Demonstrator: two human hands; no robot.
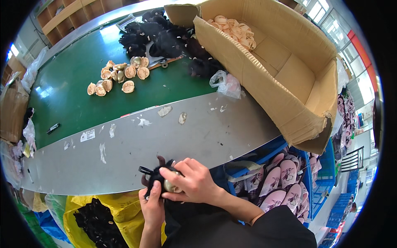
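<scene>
Close to my body, at the table's near edge, both hands hold a small black plush piece (pixel 156 175) with brown ear-like or horn-like bits and a black loop. My left hand (pixel 153 208) grips it from below, its thumb pressed on the plush. From the right, my right hand (pixel 193 182) closes round a shiny pale-gold rounded shell (pixel 172 187) against the plush. The fingers partly cover the shell, so I cannot tell whether it is fastened. Similar peach and gold shells (pixel 128 86) lie loose on the green mat (pixel 74 111).
Black plush pieces (pixel 165 43) heap at the back, by a clipboard (pixel 164 64). A big cardboard box (pixel 264 93) with peach bands (pixel 235 31) stands right. A marker (pixel 53 128) lies left. Below are a yellow bag (pixel 128 211) of black pieces and blue crates (pixel 320 186) with pink slippers (pixel 273 182).
</scene>
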